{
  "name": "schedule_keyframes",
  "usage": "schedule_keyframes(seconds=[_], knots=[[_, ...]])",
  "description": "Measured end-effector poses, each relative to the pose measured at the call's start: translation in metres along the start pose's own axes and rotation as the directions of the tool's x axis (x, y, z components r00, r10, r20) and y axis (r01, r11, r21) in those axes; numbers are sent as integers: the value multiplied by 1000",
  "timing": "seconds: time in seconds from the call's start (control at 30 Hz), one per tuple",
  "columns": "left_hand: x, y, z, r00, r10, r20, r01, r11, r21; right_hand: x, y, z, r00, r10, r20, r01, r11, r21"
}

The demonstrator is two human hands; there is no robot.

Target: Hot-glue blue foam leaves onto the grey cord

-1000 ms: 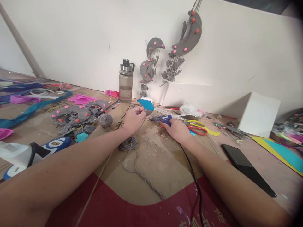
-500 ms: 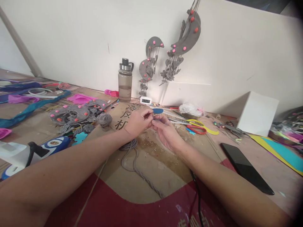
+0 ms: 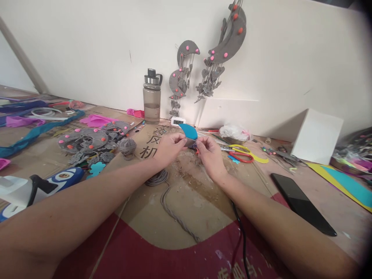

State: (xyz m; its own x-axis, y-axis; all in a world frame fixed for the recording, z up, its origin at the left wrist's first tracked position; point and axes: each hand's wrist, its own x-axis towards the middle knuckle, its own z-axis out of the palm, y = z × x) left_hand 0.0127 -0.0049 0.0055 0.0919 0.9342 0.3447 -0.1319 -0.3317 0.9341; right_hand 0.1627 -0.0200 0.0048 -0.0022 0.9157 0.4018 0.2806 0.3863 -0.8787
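Note:
A blue curved piece (image 3: 188, 131) with a grey lower edge is pinched between my two hands above the cardboard (image 3: 174, 228). My left hand (image 3: 172, 148) grips its left end between thumb and fingers. At the right end, the thumb and fingers of my right hand (image 3: 209, 154) are closed on it. Beneath and left of my hands lies a coil of grey yarn (image 3: 158, 178), with a twisted strand (image 3: 178, 219) trailing toward me. A ball of grey yarn (image 3: 127, 146) sits to the left.
Scissors (image 3: 241, 155) and a black phone (image 3: 300, 203) lie on the right. A bottle (image 3: 152, 99) and small clock (image 3: 178, 121) stand near the wall, where grey crescent ornaments (image 3: 229, 44) hang. Decorated grey pieces (image 3: 84, 139) and a blue-and-white tool (image 3: 65, 176) are left.
The blue piece has been turned up so more of its face shows. My hands have moved slightly apart, to its two ends. Part of the yarn strand by the coil has shifted.

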Motion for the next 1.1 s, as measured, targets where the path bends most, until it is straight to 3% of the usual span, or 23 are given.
schedule_keyframes(seconds=[0.13, 0.33, 1.1], knots=[[-1, 3, 1, 999, -43, -8, 43, 998, -39, 2, 2, -3, 995, -83, -59, 78, 993, -84], [0, -1, 2, 997, -82, 10, 82, 988, -128, 4, 7, -3, 992, -103, -73, 96, 991, -93], [-1, -1, 1, 982, -184, 48, 190, 944, -268, 6, 7, -3, 997, 42, -66, -39, 998, 47]])
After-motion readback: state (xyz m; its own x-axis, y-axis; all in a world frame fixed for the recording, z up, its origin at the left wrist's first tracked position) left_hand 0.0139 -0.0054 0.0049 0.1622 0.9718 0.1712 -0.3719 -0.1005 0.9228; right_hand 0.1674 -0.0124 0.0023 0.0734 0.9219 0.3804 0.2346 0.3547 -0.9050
